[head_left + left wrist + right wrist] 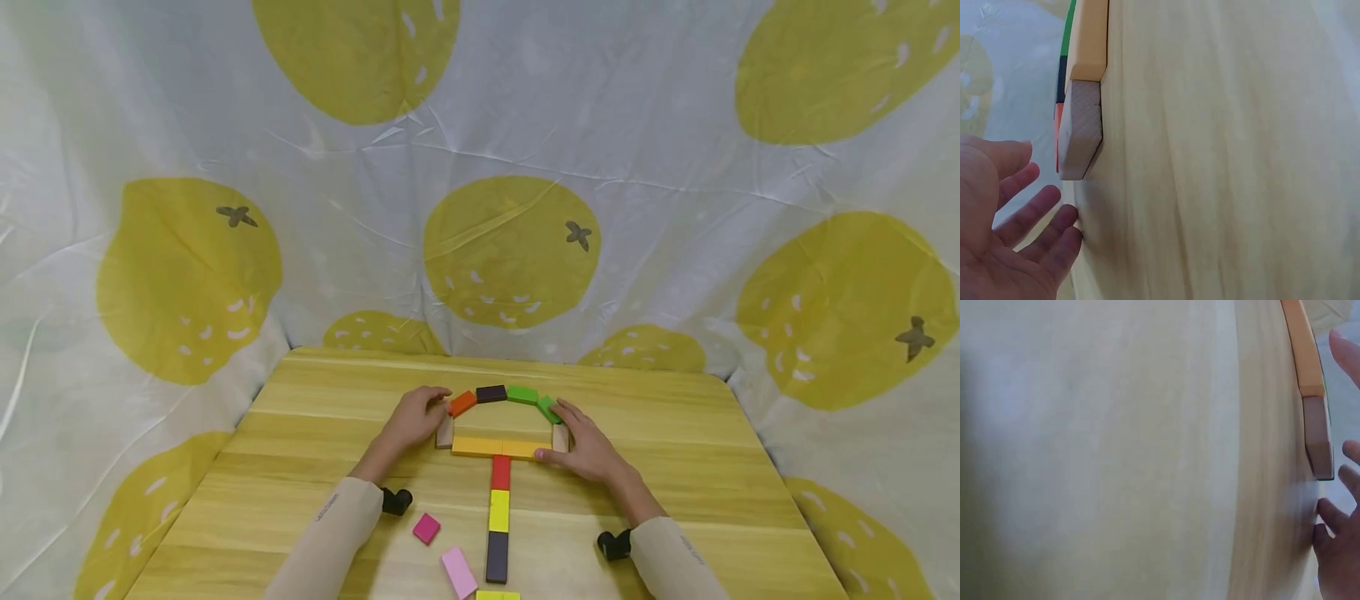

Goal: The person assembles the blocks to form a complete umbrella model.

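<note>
Small wooden blocks lie on the table in a dome-like outline. Its curved top runs from an orange-red block point(462, 404) through a black block point(491, 393) to a green block point(522, 394) and a second green block point(549, 408). Plain wood blocks point(445, 433) point(1083, 128) point(1317, 437) stand at both sides, with two yellow-orange blocks point(477, 447) along the base. My left hand point(411, 418), fingers loosely spread, is beside the left plain block, apart from it in the left wrist view. Around the right end curves my right hand point(591, 447), fingers spread; contact is unclear.
Below the base, a red block point(500, 472), a yellow block point(498, 510) and a dark block point(497, 557) form a line. A magenta block point(427, 528) and a pink block point(459, 572) lie left of it. Another yellow piece point(498, 596) shows at the bottom edge. Patterned cloth point(660, 275) hangs behind the table.
</note>
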Motion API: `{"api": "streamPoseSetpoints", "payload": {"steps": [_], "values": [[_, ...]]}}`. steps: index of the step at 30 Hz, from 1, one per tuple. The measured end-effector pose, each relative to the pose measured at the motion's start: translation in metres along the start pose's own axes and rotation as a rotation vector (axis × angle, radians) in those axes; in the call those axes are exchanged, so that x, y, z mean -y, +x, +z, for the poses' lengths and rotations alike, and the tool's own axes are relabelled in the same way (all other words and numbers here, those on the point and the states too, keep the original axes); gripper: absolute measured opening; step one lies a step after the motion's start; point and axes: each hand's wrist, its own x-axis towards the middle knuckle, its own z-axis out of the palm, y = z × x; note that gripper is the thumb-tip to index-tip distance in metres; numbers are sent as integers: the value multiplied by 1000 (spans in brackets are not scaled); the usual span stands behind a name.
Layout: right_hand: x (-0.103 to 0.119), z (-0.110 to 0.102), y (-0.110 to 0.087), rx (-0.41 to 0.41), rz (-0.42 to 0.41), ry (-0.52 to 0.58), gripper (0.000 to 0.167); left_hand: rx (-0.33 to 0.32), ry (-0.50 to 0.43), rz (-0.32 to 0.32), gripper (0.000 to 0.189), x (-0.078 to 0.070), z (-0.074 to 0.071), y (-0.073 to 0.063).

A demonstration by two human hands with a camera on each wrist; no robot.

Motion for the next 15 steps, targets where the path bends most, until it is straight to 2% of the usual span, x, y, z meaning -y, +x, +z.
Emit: {"api": "streamPoseSetpoints", "payload": {"steps": [6,9,15], "values": [[5,-2,-14,-61,-28,-7,100,29,62,10,42,-6,-6,-13],[13,-2,-25,-84,-52,8,99,13,59,15,44,-13,-9,-24],[37,2,-48,-78,-118,32,92,-16,50,31,46,-32,-12,-49]]}}
